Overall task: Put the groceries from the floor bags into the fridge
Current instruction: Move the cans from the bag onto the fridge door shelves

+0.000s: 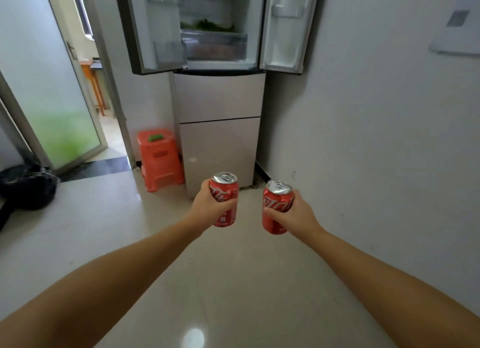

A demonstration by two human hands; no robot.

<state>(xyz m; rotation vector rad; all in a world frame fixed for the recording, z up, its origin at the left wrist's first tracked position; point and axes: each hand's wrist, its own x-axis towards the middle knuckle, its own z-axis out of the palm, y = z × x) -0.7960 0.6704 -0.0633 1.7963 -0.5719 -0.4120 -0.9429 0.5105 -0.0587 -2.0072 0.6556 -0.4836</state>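
We held both arms stretched out in front of us, each hand wrapped around a red soda can. Our left hand (207,204) gripped the left can (224,199) with the fingers curled round its body and the thumb across the front, the can upright with its silver top and pull tab facing up. Our right hand (294,212) grasped the right can (277,207) the same way, that can tilted a little toward the left one. The two cans were near each other but apart, both held in the air above the pale glossy floor (233,282).

Ahead of us stood the fridge (219,95), its two upper doors swung open. The left door (153,28) and the right door (285,28) both showed clear bins on their inner sides. Inside the upper compartment some green leafy vegetables (207,25) lay on a shelf above a clear drawer (215,44). The two lower fridge drawers were closed.

Just beside the fridge, on its left, sat an orange plastic stool (159,160) with a small green object (155,137) on its seat. Farther left a frosted glass door (54,100) stood open onto another room, and a black bag (27,186) rested on the floor near it. A grey wall (376,139) ran along our right side.
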